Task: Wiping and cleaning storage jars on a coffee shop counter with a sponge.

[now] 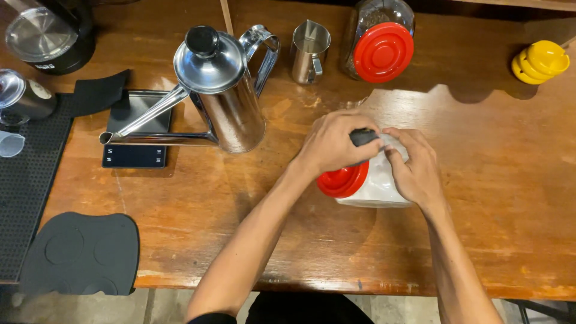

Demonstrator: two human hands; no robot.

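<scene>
A clear jar with white contents point(373, 186) and a red lid point(343, 181) stands on the wooden counter point(492, 180) in front of me. My left hand point(331, 144) rests over the jar's top and pinches a small dark object point(363, 137) against it. My right hand point(414, 168) wraps the jar's right side, its fingers touching the top beside the dark object. Most of the jar's top is hidden under both hands.
A steel long-spout kettle point(222, 90) stands on a black scale point(137, 129) at left. Behind are a small steel pitcher point(309, 51), a second red-lidded jar point(379, 42) and a yellow object point(540, 60). Black mats point(81, 252) lie at the left edge.
</scene>
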